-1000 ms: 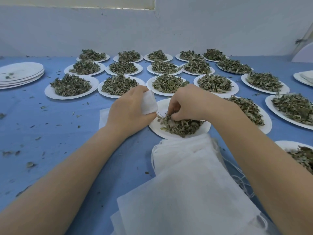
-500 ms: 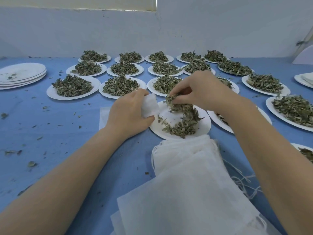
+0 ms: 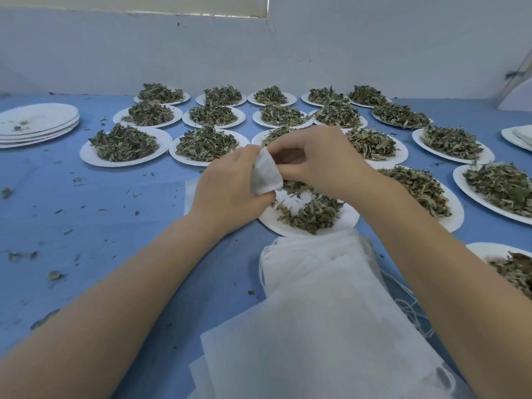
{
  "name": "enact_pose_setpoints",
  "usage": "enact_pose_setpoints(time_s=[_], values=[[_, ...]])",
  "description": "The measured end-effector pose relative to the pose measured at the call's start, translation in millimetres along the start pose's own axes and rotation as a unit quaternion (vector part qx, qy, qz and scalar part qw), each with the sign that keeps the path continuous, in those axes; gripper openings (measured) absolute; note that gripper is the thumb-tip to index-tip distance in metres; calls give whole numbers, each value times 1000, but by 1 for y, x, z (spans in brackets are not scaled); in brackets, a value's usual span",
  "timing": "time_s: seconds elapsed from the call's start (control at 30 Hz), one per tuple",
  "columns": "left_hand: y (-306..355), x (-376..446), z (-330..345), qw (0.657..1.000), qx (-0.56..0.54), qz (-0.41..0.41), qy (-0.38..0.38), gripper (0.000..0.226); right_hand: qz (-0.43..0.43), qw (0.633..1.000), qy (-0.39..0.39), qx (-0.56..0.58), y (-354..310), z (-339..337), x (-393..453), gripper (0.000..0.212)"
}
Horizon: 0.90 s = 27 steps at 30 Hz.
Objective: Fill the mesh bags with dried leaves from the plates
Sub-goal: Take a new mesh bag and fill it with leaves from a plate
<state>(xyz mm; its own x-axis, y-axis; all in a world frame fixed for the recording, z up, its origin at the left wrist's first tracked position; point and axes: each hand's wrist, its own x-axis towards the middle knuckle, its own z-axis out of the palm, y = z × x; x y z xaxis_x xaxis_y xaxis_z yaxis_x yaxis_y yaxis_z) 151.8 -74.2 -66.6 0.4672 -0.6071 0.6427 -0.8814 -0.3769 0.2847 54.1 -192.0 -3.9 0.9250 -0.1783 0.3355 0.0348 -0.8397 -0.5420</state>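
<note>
Blue table (image 3: pixel 115 283) carries many white plates of dried leaves beyond and to both sides of the hands; a stack of used plates (image 3: pixel 37 125) sits far out past the left hand. Nearest the body, below both wrists, lies the pile of unfilled mesh bags (image 3: pixel 331 312) with loose drawstrings trailing off toward the right forearm. Directly under the hands is the working plate (image 3: pixel 342 223), its leaf heap (image 3: pixel 311 216) partly depleted. Left hand (image 3: pixel 230 185) grips one mesh bag (image 3: pixel 264 175), fingers curled round its side, holding it raised over the plate's near-left rim. Right hand (image 3: pixel 322 159) is bunched at the bag's mouth, fingers curled inward; presumably pinching leaves into the opening, but the leaves in its grasp are hidden, so what it holds cannot be told. Risks, judged from this: the bag mouth looks narrow and soft, held open from one side only, so it may collapse as fingers withdraw and shed leaves. The bag hangs near the plate's edge, so spill on that side would land on the table, which already has scattered fragments beside the left forearm. Brittle leaves may crumble if pressed hard. The right forearm passes low over a neighbouring plate (image 3: pixel 452 208) and could brush its heap. Drawstrings near the right elbow could snag.
</note>
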Motion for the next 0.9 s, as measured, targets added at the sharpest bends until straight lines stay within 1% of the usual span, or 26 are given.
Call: enact_pose_setpoints(time_s=[0.1,0.13,0.17,0.23,0.3,0.37,0.4,0.47,0.53,0.57,0.6,0.67,0.73,0.77,0.83,0.9], values=[[-2,0,-2,1000,2,4,10,53,18,996,-65,53,0,-2,-1,24],[-3,0,-2,1000,-1,6,14,52,26,994,-76,75,0,-4,-1,26],[-2,0,-3,1000,-5,9,17,52,36,992,-71,97,1,-5,-1,25],[0,-1,-4,1000,-9,17,17,52,50,992,-16,115,2,-3,0,19],[4,-2,-3,999,-2,37,18,53,45,993,51,94,4,1,2,22],[6,-2,-3,999,-3,38,19,53,30,993,85,80,4,5,3,24],[7,-2,-3,999,-8,33,18,51,21,993,93,65,4,7,4,23],[6,-1,-3,999,-19,26,20,48,14,994,105,-13,7,10,6,23],[6,0,-4,999,-35,14,32,43,40,990,103,-92,11,13,8,29],[6,0,-4,998,-43,7,41,42,66,989,89,-101,12,14,8,33],[6,0,-4,997,-48,2,52,40,93,991,67,-76,12,14,7,35],[5,0,-3,997,-44,-2,69,40,147,987,26,60,9,14,5,34],[4,-1,-2,997,-34,-9,74,46,180,964,5,198,6,9,5,30],[3,-1,-2,997,-32,-12,73,47,180,955,-3,237,6,6,6,28],[1,0,-2,997,-33,-19,65,47,166,945,-19,281,8,-2,7,25],[-1,0,-2,998,-33,-25,55,47,155,947,-24,282,10,-8,6,22]])
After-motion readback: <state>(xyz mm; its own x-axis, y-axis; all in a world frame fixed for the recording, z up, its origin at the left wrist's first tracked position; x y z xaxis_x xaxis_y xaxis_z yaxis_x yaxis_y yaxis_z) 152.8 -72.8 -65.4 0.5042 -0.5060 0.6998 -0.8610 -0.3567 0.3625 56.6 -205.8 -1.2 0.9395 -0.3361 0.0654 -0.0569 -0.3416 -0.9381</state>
